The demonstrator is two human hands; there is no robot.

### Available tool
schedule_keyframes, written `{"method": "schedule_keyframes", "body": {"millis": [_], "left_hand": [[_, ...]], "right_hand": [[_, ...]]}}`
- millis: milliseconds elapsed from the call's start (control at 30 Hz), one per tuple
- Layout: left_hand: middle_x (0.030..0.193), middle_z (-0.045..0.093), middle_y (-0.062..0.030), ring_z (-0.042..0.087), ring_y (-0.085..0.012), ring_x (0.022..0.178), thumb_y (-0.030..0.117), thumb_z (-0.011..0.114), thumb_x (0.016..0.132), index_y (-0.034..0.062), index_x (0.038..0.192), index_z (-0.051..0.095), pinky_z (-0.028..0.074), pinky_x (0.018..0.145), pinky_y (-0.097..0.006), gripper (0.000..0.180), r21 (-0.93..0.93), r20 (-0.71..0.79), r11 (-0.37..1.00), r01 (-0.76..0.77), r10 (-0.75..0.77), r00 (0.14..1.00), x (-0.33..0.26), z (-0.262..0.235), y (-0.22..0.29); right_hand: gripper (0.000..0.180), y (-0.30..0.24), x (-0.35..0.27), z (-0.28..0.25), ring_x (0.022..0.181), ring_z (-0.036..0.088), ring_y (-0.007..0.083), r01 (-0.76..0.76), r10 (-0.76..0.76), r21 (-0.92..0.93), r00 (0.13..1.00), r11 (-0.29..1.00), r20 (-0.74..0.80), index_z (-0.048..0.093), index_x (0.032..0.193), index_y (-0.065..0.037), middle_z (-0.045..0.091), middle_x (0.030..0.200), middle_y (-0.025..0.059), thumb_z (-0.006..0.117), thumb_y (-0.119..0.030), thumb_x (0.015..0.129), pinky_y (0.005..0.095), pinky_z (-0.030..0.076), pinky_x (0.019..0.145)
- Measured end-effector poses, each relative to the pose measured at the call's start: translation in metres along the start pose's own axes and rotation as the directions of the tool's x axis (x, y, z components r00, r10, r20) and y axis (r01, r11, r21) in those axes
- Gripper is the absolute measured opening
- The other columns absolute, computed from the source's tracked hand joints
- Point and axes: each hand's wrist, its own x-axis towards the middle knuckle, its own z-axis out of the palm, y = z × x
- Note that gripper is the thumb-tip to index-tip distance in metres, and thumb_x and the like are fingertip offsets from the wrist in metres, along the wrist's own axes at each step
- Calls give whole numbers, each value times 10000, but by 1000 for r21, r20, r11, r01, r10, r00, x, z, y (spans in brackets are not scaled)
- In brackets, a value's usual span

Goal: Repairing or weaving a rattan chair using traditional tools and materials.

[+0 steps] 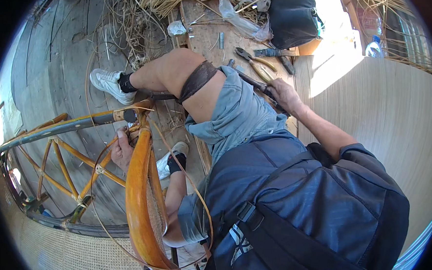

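Note:
A rattan chair frame (pixel 137 199) with orange-brown curved rails lies on its side in front of me. My left hand (pixel 120 150) grips it at a joint just below the dark end of a rail (pixel 129 115). A thin cane strand (pixel 193 190) loops from that joint down past my knee. My right hand (pixel 284 94) reaches to the wooden bench and closes on the handle of a long dark tool (pixel 256 83) that lies beside my thigh. Yellow-handled pliers (pixel 255 62) lie just beyond it.
The bench (pixel 206 36) also bears a black bag (pixel 293 19), a clear plastic bag (pixel 237 14) and small metal bits. Loose cane strips (pixel 149 4) pile up on the plank floor. A woven cane sheet (pixel 383 109) spreads to the right, and woven mesh (pixel 49 248) lies at the lower left.

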Motion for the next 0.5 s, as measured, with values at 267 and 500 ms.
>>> {"method": "schedule_keyframes", "body": {"millis": [267, 500], "left_hand": [[712, 597, -43, 508, -108, 639, 275, 496, 900, -23, 849, 630, 419, 610, -257, 330, 160, 47, 982, -95, 89, 995, -3, -10, -2], [714, 595, -51, 530, -114, 676, 259, 491, 903, -26, 857, 616, 432, 642, -254, 315, 392, -92, 912, -118, 167, 982, -5, -12, 3]], "right_hand": [[346, -23, -5, -7, 924, 551, 331, -241, 221, 93, 958, 966, 184, 535, 1113, -55, 541, 912, 208, 571, -253, 832, 416, 448, 808], [239, 5, 3, 16, 829, 526, 385, -134, 131, 54, 990, 990, 49, 487, 911, -10, 528, 867, 217, 572, -205, 803, 449, 400, 702]]}}
